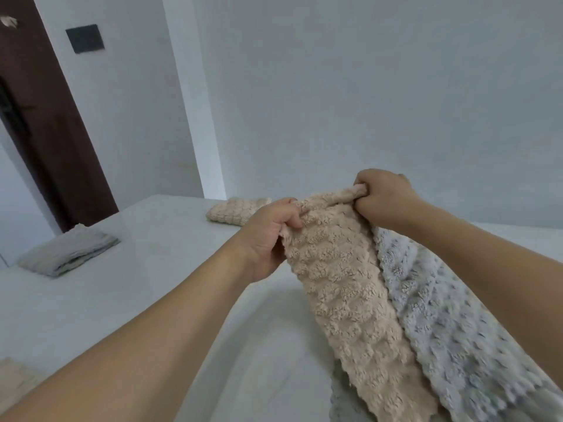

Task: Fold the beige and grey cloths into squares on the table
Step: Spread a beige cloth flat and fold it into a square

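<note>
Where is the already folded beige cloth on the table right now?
In the head view the folded beige cloth lies at the table's far edge by the wall, just beyond the left hand.

The beige cloth (350,287) at lower centre is thick, fluffy pile with a bumpy, waffled surface; the grey cloth (451,324) right of it has the same plush, dimpled nap. The worktop (152,300) looks smooth, white and faintly glossy. The wall (365,86) above is matt, the door (51,123) at upper left dark brown.
</note>
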### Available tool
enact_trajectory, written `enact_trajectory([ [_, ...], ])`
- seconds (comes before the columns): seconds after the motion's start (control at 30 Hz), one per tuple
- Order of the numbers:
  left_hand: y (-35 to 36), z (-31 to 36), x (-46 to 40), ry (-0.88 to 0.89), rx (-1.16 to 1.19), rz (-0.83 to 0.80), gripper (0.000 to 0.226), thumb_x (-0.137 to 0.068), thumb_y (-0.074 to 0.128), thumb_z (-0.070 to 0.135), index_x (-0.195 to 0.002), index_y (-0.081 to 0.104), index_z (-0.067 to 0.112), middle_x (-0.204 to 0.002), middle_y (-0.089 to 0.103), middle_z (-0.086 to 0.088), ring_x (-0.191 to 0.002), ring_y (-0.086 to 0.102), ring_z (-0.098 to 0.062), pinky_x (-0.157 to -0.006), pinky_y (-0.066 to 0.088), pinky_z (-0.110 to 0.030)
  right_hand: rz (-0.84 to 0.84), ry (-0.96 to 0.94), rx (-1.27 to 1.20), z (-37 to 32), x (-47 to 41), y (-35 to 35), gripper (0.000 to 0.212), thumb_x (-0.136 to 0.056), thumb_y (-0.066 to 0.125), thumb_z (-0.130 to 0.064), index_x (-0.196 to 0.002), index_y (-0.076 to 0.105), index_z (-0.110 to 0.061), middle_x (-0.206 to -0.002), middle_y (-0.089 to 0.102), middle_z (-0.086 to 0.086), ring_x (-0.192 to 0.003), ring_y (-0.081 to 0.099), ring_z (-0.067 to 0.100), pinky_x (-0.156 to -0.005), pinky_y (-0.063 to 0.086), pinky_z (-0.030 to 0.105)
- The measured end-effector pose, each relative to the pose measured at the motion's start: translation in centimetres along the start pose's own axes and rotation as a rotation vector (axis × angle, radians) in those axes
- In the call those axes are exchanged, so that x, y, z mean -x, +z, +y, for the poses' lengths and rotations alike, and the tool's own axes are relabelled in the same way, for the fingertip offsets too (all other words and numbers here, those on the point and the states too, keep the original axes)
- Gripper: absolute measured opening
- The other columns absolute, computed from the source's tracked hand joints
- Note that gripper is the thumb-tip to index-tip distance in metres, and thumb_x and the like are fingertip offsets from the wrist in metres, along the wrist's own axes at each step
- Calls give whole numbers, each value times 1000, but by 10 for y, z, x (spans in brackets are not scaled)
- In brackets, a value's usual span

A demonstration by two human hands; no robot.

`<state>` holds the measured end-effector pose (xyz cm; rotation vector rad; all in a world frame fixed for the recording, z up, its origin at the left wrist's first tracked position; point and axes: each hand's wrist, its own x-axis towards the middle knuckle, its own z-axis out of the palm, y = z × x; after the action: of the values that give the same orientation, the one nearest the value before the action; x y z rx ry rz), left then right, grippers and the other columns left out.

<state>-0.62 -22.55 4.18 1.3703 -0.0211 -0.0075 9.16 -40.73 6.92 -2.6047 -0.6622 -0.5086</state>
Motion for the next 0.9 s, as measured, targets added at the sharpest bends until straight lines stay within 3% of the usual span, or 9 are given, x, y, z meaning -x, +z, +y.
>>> enact_trajectory([
  [0.07,8,20,12,11,119,-71,23,-60,47,5,-82,53,12,-84,62,-12,-75,64,-27,-66,54,-29,0,31,-181,-9,5,-30,14,-78,43,-2,-71,48,-13,-68,48,3,-69,44,24,-61,29,29],
  [0.17,22,50,33,11,222,-158,40,-67,39,6,-99,62,3,-87,68,-15,-75,67,-29,-69,57,-32,-60,33,-481,-23,17,-73,22,-72,40,2,-58,35,-14,-57,32,1,-53,30,17,-49,21,25],
  [0.3,35,86,55,168,226,26,20,-74,36,-1,-67,55,0,-60,61,-12,-51,60,-24,-49,51,-20,-172,8,-621,-40,34,-116,5,-59,43,-10,-59,39,-13,-54,33,0,-48,28,15,-45,20,25],
  [0.4,28,108,66,209,126,147,3,-61,50,6,-62,47,6,-64,50,-8,-51,49,-24,-48,44,-21,-144,-1,-608,-51,40,-133,5,-66,49,-15,-70,48,-12,-66,39,4,-57,34,17,-47,25,26],
  [0.57,-4,116,85,40,-13,129,52,-84,30,3,-35,44,15,-32,31,5,-25,30,-12,-35,30,-10,-177,14,-490,-61,39,-120,7,-83,58,-9,-84,53,-13,-76,49,5,-68,44,18,-57,34,31],
  [0.67,-43,107,81,-24,-194,343,9,-70,45,6,-66,52,8,-52,42,-4,-38,36,-17,-45,35,-17,-200,48,-376,-69,36,-89,14,-84,65,-17,-82,52,-13,-74,52,1,-64,46,16,-55,36,27],
  [0.77,-85,99,69,66,-426,633,14,-76,52,-1,-77,53,13,-70,52,-8,-60,45,-20,-58,39,-29,-156,45,-359,-83,22,-56,13,-87,56,-9,-79,47,-14,-73,52,2,-64,47,17,-52,37,26],
  [0.83,-103,101,63,166,-470,692,17,-82,53,0,-81,52,16,-79,50,-7,-73,44,-19,-62,35,-31,-8,23,-325,-95,7,-42,13,-85,45,-4,-79,46,-15,-74,51,1,-65,45,20,-54,37,28],
  [0.9,-117,109,62,281,-479,697,19,-85,53,-1,-81,48,18,-76,45,-2,-70,42,-17,-58,32,-29,164,-12,-307,-112,-3,-35,15,-83,42,-2,-86,48,-15,-76,52,2,-65,46,22,-56,38,32],
])
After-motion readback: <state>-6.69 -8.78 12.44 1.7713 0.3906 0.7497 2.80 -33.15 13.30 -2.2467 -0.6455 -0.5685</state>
